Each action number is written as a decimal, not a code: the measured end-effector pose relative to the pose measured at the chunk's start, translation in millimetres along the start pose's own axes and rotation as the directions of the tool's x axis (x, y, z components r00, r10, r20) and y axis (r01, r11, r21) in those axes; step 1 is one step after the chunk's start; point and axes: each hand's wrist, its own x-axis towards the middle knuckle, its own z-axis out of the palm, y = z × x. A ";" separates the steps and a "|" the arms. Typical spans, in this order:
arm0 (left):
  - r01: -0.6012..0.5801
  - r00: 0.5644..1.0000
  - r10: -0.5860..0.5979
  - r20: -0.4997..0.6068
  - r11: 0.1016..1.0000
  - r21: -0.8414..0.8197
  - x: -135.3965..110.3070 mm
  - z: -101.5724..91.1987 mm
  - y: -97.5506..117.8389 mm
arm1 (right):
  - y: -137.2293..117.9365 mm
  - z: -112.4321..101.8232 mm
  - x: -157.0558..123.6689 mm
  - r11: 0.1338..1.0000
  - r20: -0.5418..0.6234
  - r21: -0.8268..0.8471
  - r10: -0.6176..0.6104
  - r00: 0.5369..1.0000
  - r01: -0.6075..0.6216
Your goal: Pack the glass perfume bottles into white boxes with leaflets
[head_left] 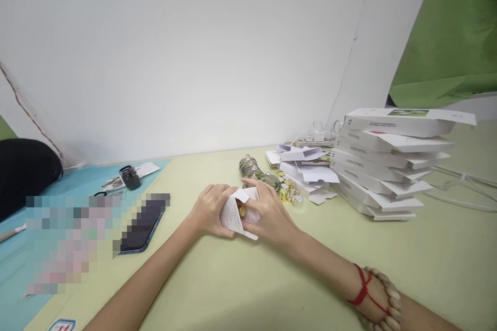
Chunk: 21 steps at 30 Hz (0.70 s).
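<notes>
Small white carton (232, 217): pinched between both hands around the middle of the table (326, 274), well in from the far edge; flaps open, printed lines down one panel. Can't tell whether lifted or resting on the tabletop.
Gold round piece (242, 211): peeking out of the carton's opening, rest hidden.
Left hand (212, 212): wrapped round the carton's left side, snug hold, thumb low.
Right hand (272, 214): holding the carton too, at the open end, fingers curled around the flap side.
Right wrist: wearing a red cord (362, 287) plus a chunky beaded bracelet (392, 297).
Camo-patterned rounded things (247, 166): bunched just beyond the hands, toward the far edge, partly blocked by the right hand.
Gold and silver caps (284, 194): scattered right beside the camo stuff.
Opened white boxes (316, 172): piled messily between the caps and the tall stack.
Stack of flat white boxes (373, 165): leaning a bit unevenly on the table's right side, green picture on the top one.
Phone (140, 232): lying left of the hands, partly pixelated, near the blue mat (15, 264).
Dark jar (130, 178): sitting on the mat, toward the table's far left corner.
</notes>
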 end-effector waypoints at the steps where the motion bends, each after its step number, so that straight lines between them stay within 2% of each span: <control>1: 0.003 1.000 -0.003 0.010 1.000 0.005 0.4 0.0 1.0 | 0.1 1.2 -0.7 1.000 -0.003 0.004 0.007 1.000 -0.007; 10: -0.008 0.998 0.005 0.057 0.999 0.049 2.7 0.5 6.1 | -0.6 4.4 -1.8 0.992 -0.066 -0.121 -0.030 0.997 0.022; 15: -0.016 0.989 -0.001 0.150 0.994 0.109 5.9 3.8 11.8 | 1.4 5.8 -3.0 0.993 -0.058 -0.114 -0.021 0.998 0.015; 21: -0.027 0.986 0.008 0.164 0.993 0.113 6.8 4.4 9.1 | 4.0 8.7 -3.1 0.990 -0.041 -0.129 -0.055 0.998 0.049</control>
